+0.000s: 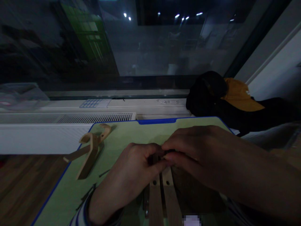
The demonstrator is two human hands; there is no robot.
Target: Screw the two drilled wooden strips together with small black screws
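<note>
Both hands meet over the upper ends of two long wooden strips, a left wooden strip (155, 201) and a right wooden strip (171, 201), each with a dark hole. My left hand (131, 172) is closed, thumb and fingers pinching around the top of the left strip. From the right, my right hand (197, 153) is closed too, its thumb and fingertips touching the left fingertips. What lies between the right fingers is too dark and covered to make out. A curved wooden piece with hooked arms (91, 153) stands on the green board (124, 131), left of my hands.
Dark thin pieces (87, 196) lie beside my left wrist. Beyond the board are a white radiator (42, 138) and a windowsill (145, 105). A black cap (207, 91) and a mustard cap (242, 94) rest at the right, a clear plastic bag (21, 97) at the left.
</note>
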